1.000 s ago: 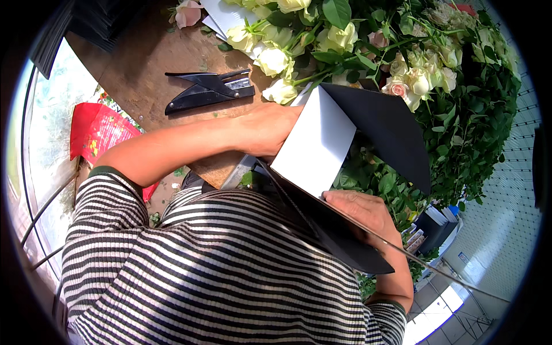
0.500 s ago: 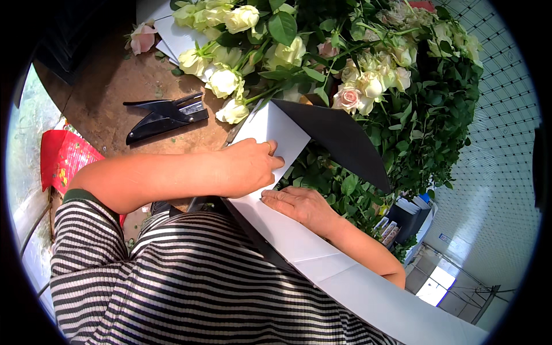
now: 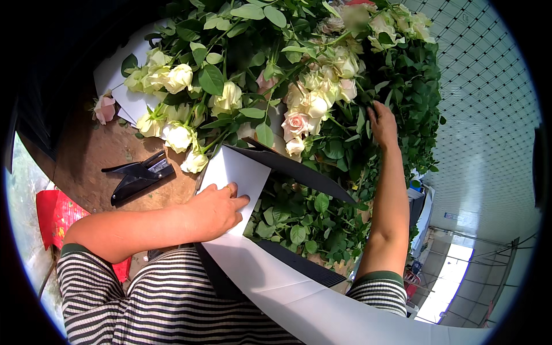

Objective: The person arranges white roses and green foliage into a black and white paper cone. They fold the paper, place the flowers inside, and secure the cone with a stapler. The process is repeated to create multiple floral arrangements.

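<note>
Left hand (image 3: 217, 214): remains on the upper panel of the folded white sheet (image 3: 240, 171), fingers curled, tips against the surface; whether they grip cannot be determined. Right hand (image 3: 384, 124): has left the sheet, where it rested half a second earlier, and is now at the green foliage (image 3: 417, 95) beside the pale roses (image 3: 317, 103); fingers slightly parted, hold not determinable. Black stapler (image 3: 138, 179): on the wooden table (image 3: 80, 155), as before
</note>
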Demonstrator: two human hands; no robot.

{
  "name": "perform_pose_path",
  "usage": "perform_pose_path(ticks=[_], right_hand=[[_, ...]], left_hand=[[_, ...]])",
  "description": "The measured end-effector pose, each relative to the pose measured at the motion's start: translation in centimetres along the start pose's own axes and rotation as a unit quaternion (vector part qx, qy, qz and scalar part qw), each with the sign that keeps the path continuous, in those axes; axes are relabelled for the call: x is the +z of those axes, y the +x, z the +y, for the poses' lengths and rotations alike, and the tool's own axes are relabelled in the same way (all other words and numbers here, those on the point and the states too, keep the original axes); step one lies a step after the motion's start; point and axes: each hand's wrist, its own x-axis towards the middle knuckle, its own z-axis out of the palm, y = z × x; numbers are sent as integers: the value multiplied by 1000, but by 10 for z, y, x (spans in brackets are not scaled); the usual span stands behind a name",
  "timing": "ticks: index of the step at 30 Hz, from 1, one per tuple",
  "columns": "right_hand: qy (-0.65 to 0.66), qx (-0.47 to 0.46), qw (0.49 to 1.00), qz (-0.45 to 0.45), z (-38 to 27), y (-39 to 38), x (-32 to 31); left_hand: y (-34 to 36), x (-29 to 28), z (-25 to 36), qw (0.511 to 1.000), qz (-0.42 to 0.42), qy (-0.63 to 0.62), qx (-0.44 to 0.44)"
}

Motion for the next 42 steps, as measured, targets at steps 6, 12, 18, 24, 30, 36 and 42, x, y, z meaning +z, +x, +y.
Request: perform_pose_path(ticks=[6, 12, 18, 24, 30, 36, 42], right_hand=[[25, 99, 930, 354, 47, -43, -148], [200, -29, 965, 167, -72, -158, -195], [387, -192, 863, -261, -182, -191, -101], [427, -86, 831, -347, -198, -224, -35], [371, -171, 833, -373, -186, -203, -45], [286, 17, 958, -2, -76, -87, -54], [-1, 32, 999, 14, -35, -76, 40]], left_hand=[[-1, 3, 2, 1000, 2, -5, -24], [0, 7, -5, 998, 21, -62, -20], [8, 11, -53, 886, 116, -443, -67], [-5, -15, -19, 929, -10, -357, -91], [-6, 1, -7, 989, 16, -146, -8], [-6, 2, -5, 989, 30, -142, -18], [-9, 1, -8, 981, 59, -185, -6]])
